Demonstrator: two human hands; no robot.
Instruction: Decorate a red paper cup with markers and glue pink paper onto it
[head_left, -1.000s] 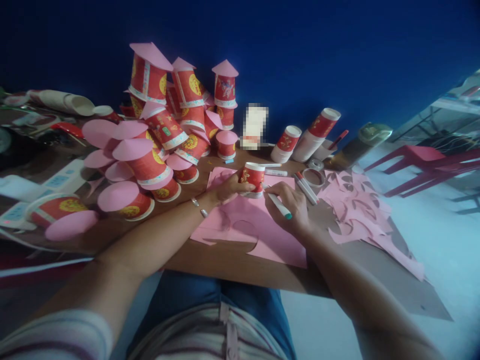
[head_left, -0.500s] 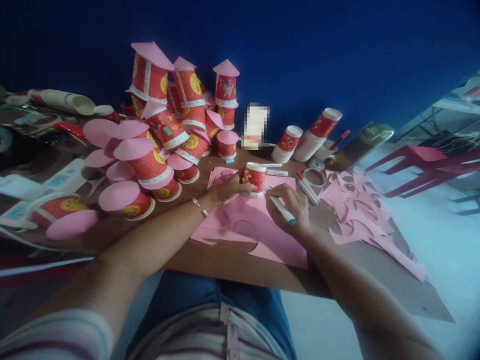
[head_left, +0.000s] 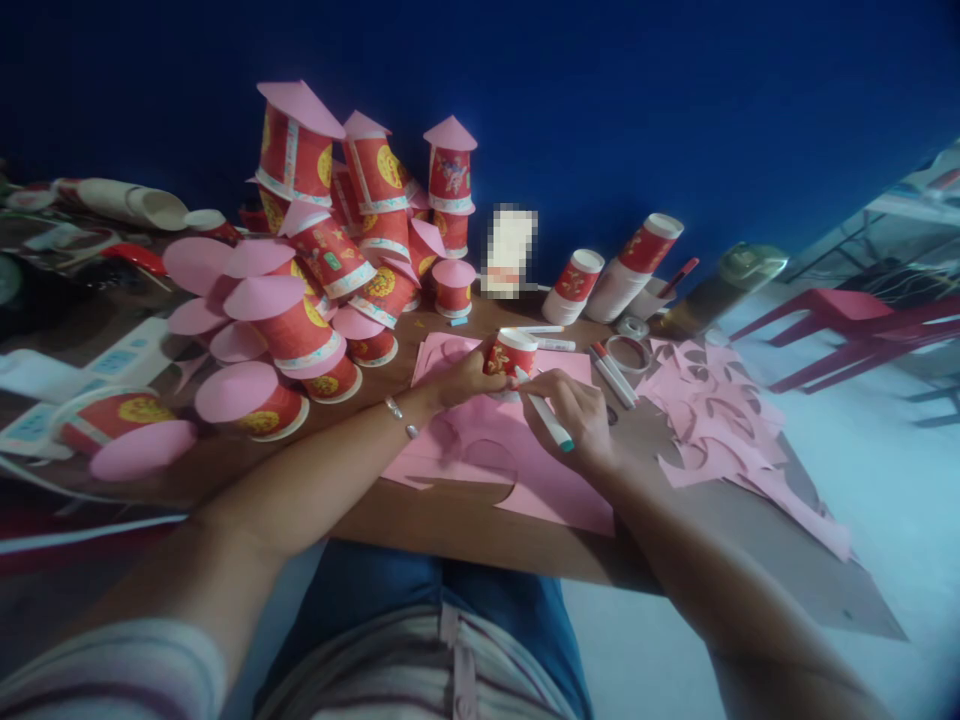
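My left hand point(head_left: 466, 376) is wrapped round the left side of a red paper cup point(head_left: 511, 352) with gold flowers and a white rim. The cup sits over a pink paper sheet point(head_left: 559, 485) on the table. In my right hand point(head_left: 576, 412) is a white marker point(head_left: 549, 420) with a green end, its tip at the cup's lower right side. Whether the tip leaves a line there I cannot tell. Round cut-outs show in the pink sheets beneath my hands. Behind the cup lie a white pen point(head_left: 536, 329) and another marker point(head_left: 553, 345).
Red cups with pink cone tops point(head_left: 301, 150) are piled at the left. Stacked cups point(head_left: 574, 287) lean at the back right, near tape rolls point(head_left: 628, 352) and more markers point(head_left: 615, 375). Pink scraps point(head_left: 716, 425) cover the table's right side; a pink stool point(head_left: 840, 310) stands beyond.
The marker in my right hand has moved left and up against the cup. My left hand still holds the cup, which has tilted slightly and shifted a little.
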